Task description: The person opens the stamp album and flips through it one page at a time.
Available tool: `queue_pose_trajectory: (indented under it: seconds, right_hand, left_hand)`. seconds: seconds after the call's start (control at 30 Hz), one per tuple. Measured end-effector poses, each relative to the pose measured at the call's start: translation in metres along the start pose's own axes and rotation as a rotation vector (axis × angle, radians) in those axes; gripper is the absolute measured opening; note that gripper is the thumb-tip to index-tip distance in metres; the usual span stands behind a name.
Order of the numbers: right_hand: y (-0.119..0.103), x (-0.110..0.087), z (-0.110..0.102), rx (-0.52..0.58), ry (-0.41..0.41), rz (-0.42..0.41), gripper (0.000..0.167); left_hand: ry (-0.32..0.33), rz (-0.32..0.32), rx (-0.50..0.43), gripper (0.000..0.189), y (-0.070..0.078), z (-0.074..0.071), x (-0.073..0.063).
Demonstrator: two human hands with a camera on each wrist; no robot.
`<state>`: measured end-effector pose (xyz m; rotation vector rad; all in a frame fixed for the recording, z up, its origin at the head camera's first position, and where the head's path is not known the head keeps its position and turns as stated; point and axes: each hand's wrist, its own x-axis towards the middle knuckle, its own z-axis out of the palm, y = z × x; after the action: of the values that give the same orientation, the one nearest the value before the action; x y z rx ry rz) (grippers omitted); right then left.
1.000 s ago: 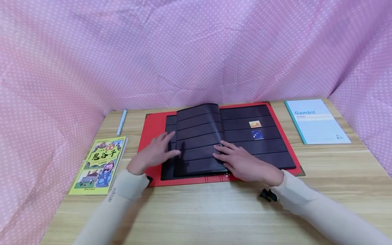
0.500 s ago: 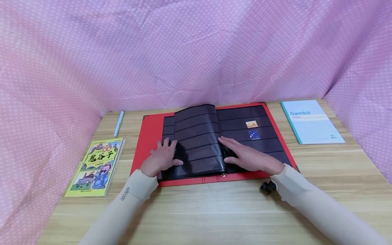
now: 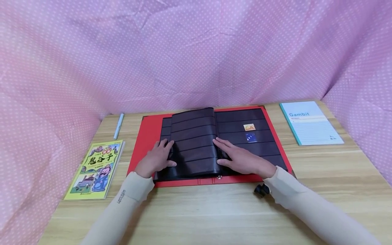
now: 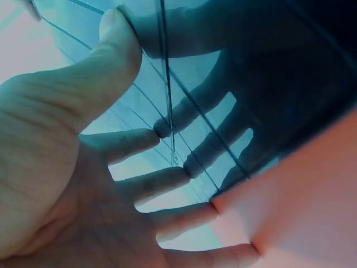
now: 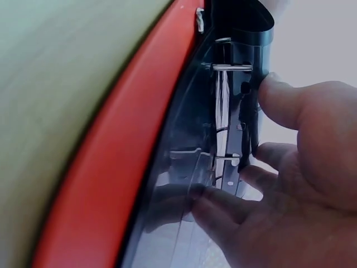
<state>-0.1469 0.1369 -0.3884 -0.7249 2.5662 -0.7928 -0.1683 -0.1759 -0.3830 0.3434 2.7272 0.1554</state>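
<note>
A stamp album with a red cover (image 3: 144,136) lies spread on the table, its glossy black pages (image 3: 193,136) crossed by strips. My left hand (image 3: 156,158) rests on the left pages near their outer edge, fingers straight and spread. Its fingers (image 4: 148,187) and their reflection show in the left wrist view. My right hand (image 3: 240,158) touches the bulging page beside the spine with fingers fairly straight. In the right wrist view, its fingertips (image 5: 268,153) are at the page fold by the metal binder rings (image 5: 231,67). An orange stamp (image 3: 249,127) sits above a blue stamp (image 3: 251,137) on the right page.
To the left lie a yellow comic-style book (image 3: 93,170) and a light blue pen (image 3: 118,126). A pale blue notebook (image 3: 310,122) lies at the right. A pink dotted cloth (image 3: 196,61) hangs behind the wooden table (image 3: 208,211).
My left hand has come down onto the left pages. My right hand has spread its thumb and settled along the spine. The head view has shifted slightly.
</note>
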Motion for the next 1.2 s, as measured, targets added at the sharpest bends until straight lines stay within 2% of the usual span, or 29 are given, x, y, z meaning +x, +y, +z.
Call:
queue_pose_trajectory:
  seconds: [0.37, 0.53, 0.63, 0.73, 0.9, 0.97, 1.07, 1.2]
  right_hand:
    - [-0.029, 0.013, 0.007, -0.108, 0.013, 0.053, 0.072]
    - [-0.035, 0.018, 0.012, -0.161, 0.018, 0.037, 0.069]
    - [-0.037, 0.021, 0.014, -0.181, 0.009, 0.044, 0.066]
    - [-0.036, 0.020, 0.012, -0.148, 0.009, 0.044, 0.066]
    - [-0.011, 0.010, -0.001, -0.074, 0.065, 0.037, 0.069]
    - [0.008, 0.002, -0.007, -0.104, 0.094, 0.051, 0.067]
    - [0.034, -0.016, -0.017, -0.177, 0.125, 0.083, 0.064]
    - [0.060, -0.040, -0.030, -0.217, 0.143, 0.167, 0.069]
  left_hand:
    - [0.025, 0.073, -0.029, 0.072, -0.016, -0.003, -0.012]
    - [0.025, 0.098, -0.059, 0.069, -0.025, -0.006, -0.017]
    - [0.047, 0.108, -0.069, 0.066, -0.029, -0.005, -0.018]
    - [0.082, 0.111, -0.051, 0.068, -0.027, -0.001, -0.018]
    - [0.091, 0.093, -0.079, 0.079, -0.022, 0.003, -0.016]
    - [0.070, 0.073, -0.109, 0.081, -0.022, 0.003, -0.016]
    - [0.030, 0.010, -0.130, 0.083, -0.024, 0.004, -0.016]
    - [-0.021, -0.060, -0.096, 0.086, -0.026, 0.006, -0.016]
